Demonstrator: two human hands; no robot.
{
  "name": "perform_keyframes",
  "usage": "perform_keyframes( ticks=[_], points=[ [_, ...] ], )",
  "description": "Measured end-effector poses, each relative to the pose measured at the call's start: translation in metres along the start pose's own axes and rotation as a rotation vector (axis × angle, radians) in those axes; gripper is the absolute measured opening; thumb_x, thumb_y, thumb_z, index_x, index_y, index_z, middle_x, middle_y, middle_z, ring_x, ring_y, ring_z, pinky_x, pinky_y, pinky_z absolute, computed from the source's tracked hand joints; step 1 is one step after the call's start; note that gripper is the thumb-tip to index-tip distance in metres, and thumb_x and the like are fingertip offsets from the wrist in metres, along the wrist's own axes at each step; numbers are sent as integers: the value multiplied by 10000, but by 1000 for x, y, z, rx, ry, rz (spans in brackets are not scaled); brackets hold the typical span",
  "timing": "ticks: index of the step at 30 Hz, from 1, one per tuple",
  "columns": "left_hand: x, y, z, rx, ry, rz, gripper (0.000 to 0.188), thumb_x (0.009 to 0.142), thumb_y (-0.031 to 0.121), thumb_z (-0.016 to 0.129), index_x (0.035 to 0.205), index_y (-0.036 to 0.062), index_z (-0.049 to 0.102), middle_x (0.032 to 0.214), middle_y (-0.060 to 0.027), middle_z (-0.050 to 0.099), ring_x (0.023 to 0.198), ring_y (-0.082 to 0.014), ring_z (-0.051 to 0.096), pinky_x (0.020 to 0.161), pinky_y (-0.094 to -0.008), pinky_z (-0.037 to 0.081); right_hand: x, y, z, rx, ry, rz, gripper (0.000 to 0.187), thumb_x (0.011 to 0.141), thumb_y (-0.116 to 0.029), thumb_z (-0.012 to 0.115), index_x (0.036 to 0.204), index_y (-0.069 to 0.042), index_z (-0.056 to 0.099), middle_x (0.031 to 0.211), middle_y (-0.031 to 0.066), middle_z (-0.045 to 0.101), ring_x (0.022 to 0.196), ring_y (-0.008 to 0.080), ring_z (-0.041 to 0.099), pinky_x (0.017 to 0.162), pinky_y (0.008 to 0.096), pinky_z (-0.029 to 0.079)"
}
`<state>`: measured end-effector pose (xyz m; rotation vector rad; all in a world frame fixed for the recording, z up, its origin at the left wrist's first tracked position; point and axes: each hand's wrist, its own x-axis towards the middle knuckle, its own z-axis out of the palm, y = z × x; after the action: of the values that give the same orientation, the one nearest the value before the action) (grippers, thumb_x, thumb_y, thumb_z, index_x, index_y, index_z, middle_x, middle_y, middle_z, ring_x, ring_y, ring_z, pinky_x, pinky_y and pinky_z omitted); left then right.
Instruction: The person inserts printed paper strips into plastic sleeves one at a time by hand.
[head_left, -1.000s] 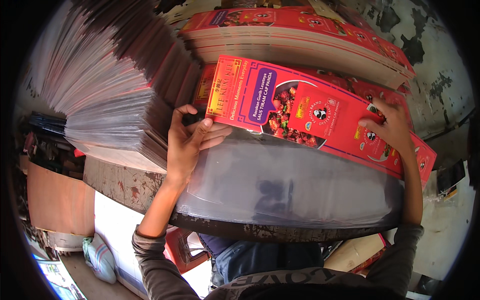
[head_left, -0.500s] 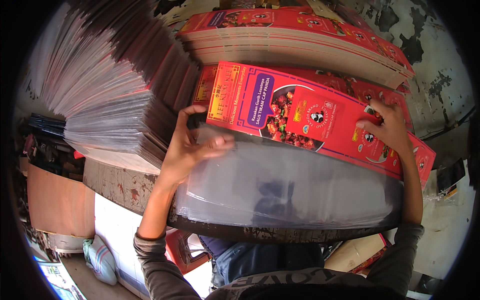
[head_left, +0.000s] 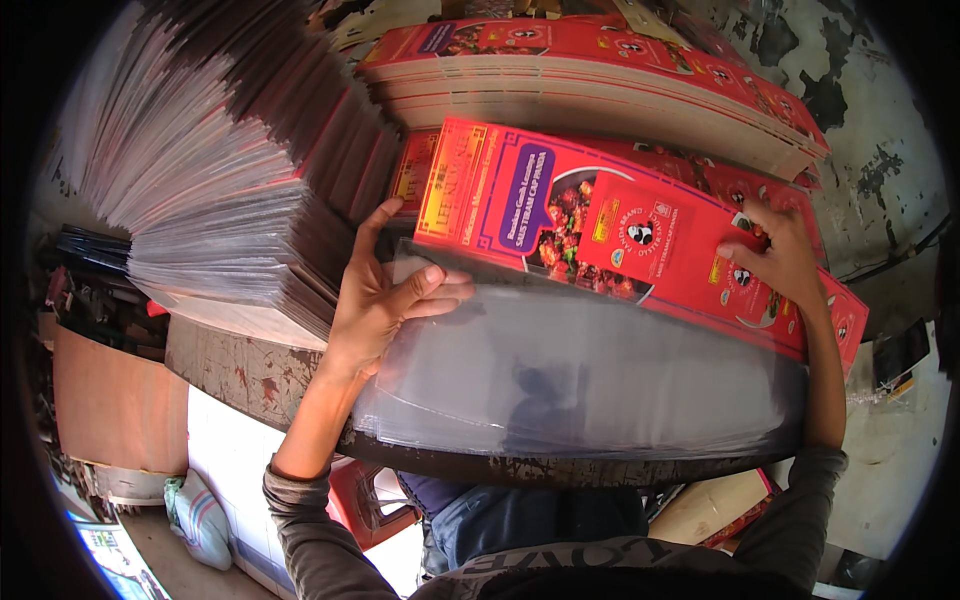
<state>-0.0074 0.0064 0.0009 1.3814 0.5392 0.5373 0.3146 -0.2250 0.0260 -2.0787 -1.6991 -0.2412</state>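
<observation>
My right hand (head_left: 778, 255) grips a long red printed cardboard sheet (head_left: 500, 190) near its right end, thumb on its face and fingers over the far edge. The sheet lies slanted over a pile of clear plastic sleeves (head_left: 600, 370), its left end close to my left hand (head_left: 385, 290). That hand is at the sleeves' left edge, index finger stretched up and apart, thumb and other fingers pointing right. A raised clear film corner shows between its index finger and thumb. How far the fingers reach under the film I cannot make out.
A tall fanned stack of plastic-covered sheets (head_left: 230, 230) stands at the left. More red sheets (head_left: 640, 85) are stacked at the back. The worn table edge (head_left: 240, 375) curves along the front; a red stool (head_left: 365, 500) and a white sack (head_left: 203, 520) stand below.
The red sheet's left end has shifted slightly to the right and away from me. My left thumb, blurred before, is now still and raised a little. My right hand has barely moved.
</observation>
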Motion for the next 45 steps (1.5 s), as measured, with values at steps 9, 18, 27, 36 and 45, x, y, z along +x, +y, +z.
perform_keyframes(
  ticks=[9, 18, 27, 36, 45],
  points=[
    [1, 2, 1, 37, 18, -1, 740, 857, 99, 635, 1394, 15, 133, 911, -248, 653, 847, -307, 675, 697, -347, 567, -1, 2, -2, 30, 48, 40, 420, 652, -312, 799, 800, -4, 556, 585, 99, 444, 483, 219, 402, 490, 319, 365],
    [1, 1, 3, 52, 49, 23, 685, 872, 88, 611, 1379, 13, 157, 972, -229, 649, 869, -302, 671, 722, -352, 565, -2, -7, -6, 40, -56, 30, 416, 647, -322, 800, 775, -5, 563, 624, 122, 542, 504, 232, 517, 517, 316, 419],
    [-4, -3, 0, 229, 80, 130, 637, 870, 73, 605, 1369, 17, 213, 1096, -247, 592, 1029, -307, 603, 873, -387, 497, -10, -17, 10, -19, -156, -108, 434, 720, -469, 719, 788, -52, 617, 562, 118, 558, 518, 275, 574, 536, 371, 442],
    [-19, 15, 43, 1393, -417, 483, 840, 735, 530, 622, 1415, 175, 279, 1490, -250, 46, 1366, -464, 73, 1035, -633, 194, -1, -39, 21, -12, -294, -123, 559, 753, -463, 687, 1131, -84, 529, 1113, 194, 529, 964, 340, 546, 800, 411, 451],
    [-22, 7, 24, 1597, -497, 351, 841, 776, 617, 512, 1438, 173, 244, 1502, -217, 71, 1375, -440, 84, 1019, -674, 144, -102, -5, -31, -109, -266, 167, 893, 621, -506, 757, 1341, -120, 397, 1350, 168, 326, 1226, 388, 335, 1013, 478, 316]
  ],
)
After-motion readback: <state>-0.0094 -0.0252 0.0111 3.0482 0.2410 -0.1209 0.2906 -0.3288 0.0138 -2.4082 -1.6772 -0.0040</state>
